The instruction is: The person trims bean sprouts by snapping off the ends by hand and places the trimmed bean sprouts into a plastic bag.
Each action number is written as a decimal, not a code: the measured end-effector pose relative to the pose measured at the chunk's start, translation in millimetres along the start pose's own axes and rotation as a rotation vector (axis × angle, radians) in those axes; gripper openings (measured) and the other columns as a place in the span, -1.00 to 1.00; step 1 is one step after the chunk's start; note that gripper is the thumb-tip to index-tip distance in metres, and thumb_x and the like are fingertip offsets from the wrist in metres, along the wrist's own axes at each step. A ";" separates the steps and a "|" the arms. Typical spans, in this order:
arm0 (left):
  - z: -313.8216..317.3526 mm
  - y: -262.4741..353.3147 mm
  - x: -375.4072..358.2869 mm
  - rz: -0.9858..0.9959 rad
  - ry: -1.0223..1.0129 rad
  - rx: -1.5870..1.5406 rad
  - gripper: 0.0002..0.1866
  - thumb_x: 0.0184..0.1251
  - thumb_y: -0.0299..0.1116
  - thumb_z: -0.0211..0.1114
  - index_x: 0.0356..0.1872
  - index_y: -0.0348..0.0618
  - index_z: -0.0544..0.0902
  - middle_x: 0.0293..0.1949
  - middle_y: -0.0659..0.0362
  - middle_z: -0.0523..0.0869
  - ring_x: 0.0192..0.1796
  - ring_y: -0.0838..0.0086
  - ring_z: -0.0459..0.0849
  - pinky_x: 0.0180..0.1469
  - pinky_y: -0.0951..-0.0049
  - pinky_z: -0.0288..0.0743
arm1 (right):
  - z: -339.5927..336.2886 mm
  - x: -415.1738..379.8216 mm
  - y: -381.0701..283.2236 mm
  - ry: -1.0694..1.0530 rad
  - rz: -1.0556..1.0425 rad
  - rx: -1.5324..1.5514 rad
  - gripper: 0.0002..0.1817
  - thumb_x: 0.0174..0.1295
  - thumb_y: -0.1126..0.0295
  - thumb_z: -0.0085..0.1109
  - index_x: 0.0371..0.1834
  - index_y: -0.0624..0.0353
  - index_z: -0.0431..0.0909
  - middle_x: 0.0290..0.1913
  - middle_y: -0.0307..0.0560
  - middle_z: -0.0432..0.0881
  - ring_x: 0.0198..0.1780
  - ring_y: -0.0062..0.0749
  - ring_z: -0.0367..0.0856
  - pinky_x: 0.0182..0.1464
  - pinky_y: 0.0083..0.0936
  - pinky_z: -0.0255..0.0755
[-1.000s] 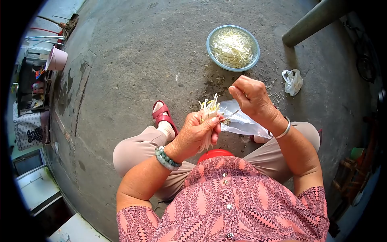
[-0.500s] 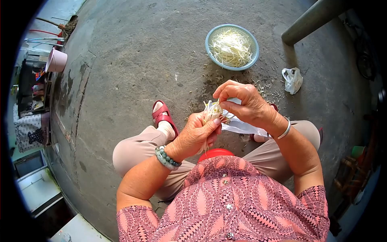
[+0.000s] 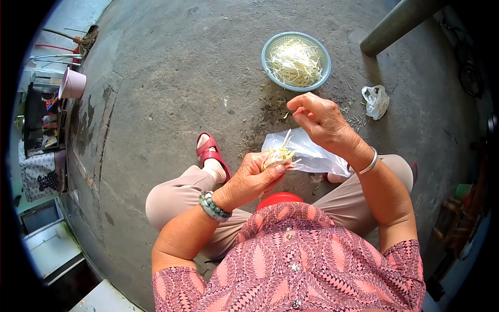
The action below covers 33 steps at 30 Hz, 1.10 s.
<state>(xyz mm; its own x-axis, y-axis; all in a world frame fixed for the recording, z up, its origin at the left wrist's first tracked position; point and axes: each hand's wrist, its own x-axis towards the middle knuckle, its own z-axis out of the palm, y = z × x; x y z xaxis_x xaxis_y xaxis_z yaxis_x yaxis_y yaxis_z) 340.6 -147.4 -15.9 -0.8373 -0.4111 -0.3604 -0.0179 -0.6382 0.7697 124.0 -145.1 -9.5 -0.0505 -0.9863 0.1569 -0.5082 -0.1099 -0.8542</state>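
A small bunch of bean sprouts [image 3: 279,156] pokes out of my left hand [image 3: 253,179], whose fingers are wrapped round it. Up and to the right, my right hand [image 3: 323,120] is raised apart from the bunch, its fingers bent; whatever its fingertips hold, if anything, is too small to make out. Below it a white plastic bag [image 3: 306,151] lies spread over the ground in front of me. Farther off, a light blue basket [image 3: 327,65] holds a heap of pale sprouts [image 3: 295,62].
A crumpled white bag [image 3: 376,102] lies on the concrete floor at the right, near a thick grey post [image 3: 395,31]. Sprout scraps [image 3: 356,122] are scattered beside it. A pink bucket [image 3: 73,83] stands at the left. Part of a red seat [image 3: 279,198] shows beneath me.
My right hand has moved up and away from the sprout bunch. The bunch in my left hand sits slightly lower, and more of the white plastic bag shows.
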 end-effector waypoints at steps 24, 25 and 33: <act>1.0 -0.4 1.6 0.100 0.033 0.235 -0.76 0.44 -0.25 0.11 -0.16 -0.24 0.57 -0.61 0.36 0.45 -0.65 0.76 0.29 -0.64 0.69 0.14 | -3.6 -13.7 -8.0 0.040 -0.381 -0.436 -0.79 0.04 0.41 0.19 -0.61 0.16 0.35 -0.61 -0.07 0.43 -0.52 -0.17 0.48 -0.33 -0.32 0.32; 1.1 0.4 0.9 0.081 0.034 0.223 -0.76 0.44 -0.26 0.11 -0.16 -0.24 0.57 -0.61 0.36 0.45 -0.65 0.75 0.29 -0.64 0.68 0.14 | -9.5 -13.7 -8.8 -0.010 -0.306 -0.437 -0.80 0.09 0.41 0.18 -0.58 0.17 0.37 -0.57 -0.07 0.45 -0.49 -0.14 0.50 -0.36 -0.31 0.36; -2.9 -1.5 -1.4 0.002 -0.009 -0.062 -0.76 0.42 -0.30 0.13 -0.08 -0.27 0.54 -0.55 0.29 0.46 -0.62 0.69 0.28 -0.62 0.65 0.12 | -14.3 -13.3 -23.2 -0.130 -0.054 0.034 -0.85 0.07 0.53 0.22 -0.27 0.23 0.57 -0.32 -0.03 0.59 -0.28 -0.24 0.64 -0.21 -0.46 0.49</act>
<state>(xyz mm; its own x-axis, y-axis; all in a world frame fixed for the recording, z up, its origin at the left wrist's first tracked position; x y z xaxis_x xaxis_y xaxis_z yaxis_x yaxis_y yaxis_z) 343.4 -147.8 -18.1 -0.8423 -0.4068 -0.3536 0.0177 -0.6766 0.7362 124.3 -127.6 15.4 0.0896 -0.9861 0.1396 -0.4777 -0.1656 -0.8628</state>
